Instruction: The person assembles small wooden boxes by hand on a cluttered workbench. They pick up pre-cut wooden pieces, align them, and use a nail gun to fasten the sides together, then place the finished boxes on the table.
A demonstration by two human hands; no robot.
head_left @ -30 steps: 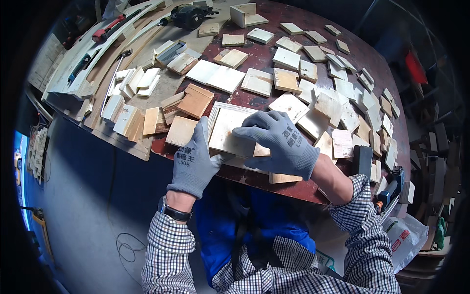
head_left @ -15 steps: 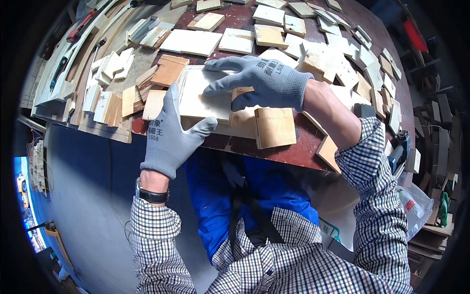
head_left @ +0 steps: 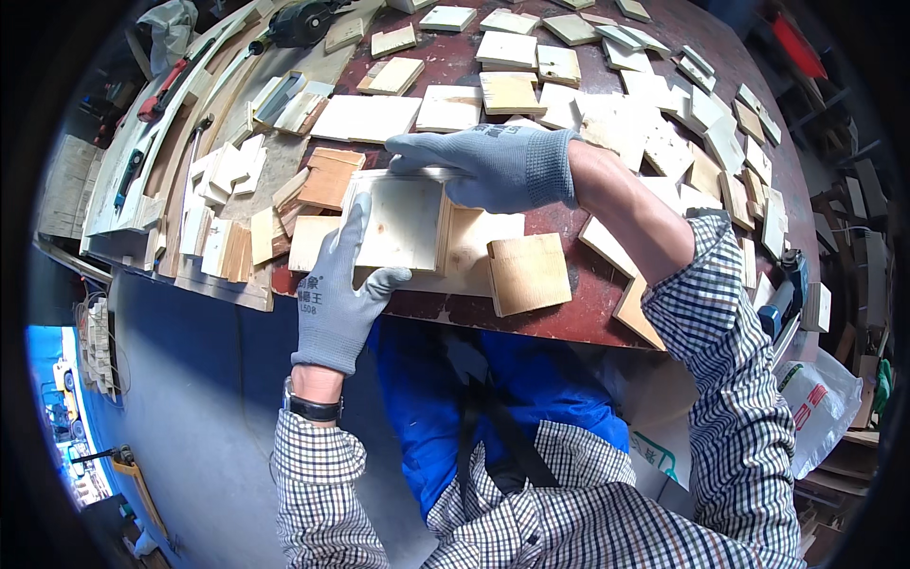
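A stack of square pale wooden boards (head_left: 403, 225) lies near the front edge of the table, its layered edges showing on the right side. My gloved left hand (head_left: 339, 308) wraps its near left corner, fingers along the left side and thumb at the near edge. Across the far right corner lies my gloved right hand (head_left: 498, 168), its fingers stretched along the far edge and its thumb partly hidden. Both hands hold the stack between them. Just right of it, a thicker, tan wood block (head_left: 530, 274) rests on a flat pale board (head_left: 479, 237).
Many loose wood pieces (head_left: 507, 52) cover the dark red table (head_left: 592, 318). A reddish-brown block (head_left: 332, 177) and small offcuts (head_left: 230, 171) lie to the left. Beyond them are a red-handled tool (head_left: 163, 90) and a black power tool (head_left: 301, 21). A plastic bag (head_left: 825, 408) hangs at right.
My right hand has moved off the stack's top face to its far edge and right corner. My left hand has closed in on the near left corner. The view has shifted slightly.
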